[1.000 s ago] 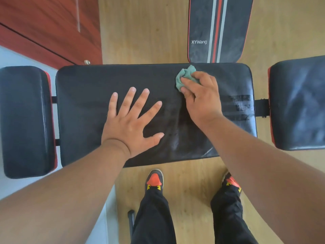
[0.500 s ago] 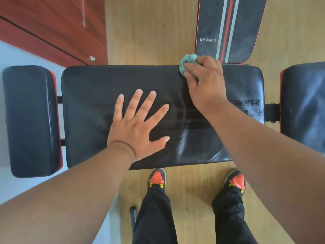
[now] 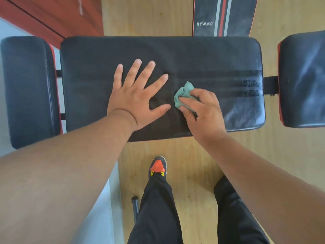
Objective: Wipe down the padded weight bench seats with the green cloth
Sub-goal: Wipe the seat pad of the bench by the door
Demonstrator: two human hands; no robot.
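From the head view, the left hand [image 3: 135, 99] lies flat on the middle pad [image 3: 175, 55] of the bench, fingers [image 3: 134, 69] straight and spread. Just to its right, the right hand [image 3: 202, 111] presses the bunched green cloth [image 3: 182, 94] onto the same pad, fingers curled round it. Streaks show on the pad's right part. A left pad [image 3: 28, 88] and right pad [image 3: 302, 78] flank it. Beyond lies a striped pad [image 3: 223, 14] on the wooden floor [image 3: 146, 16].

Green cloth [image 3: 183, 96] nearer, mid-pad now.
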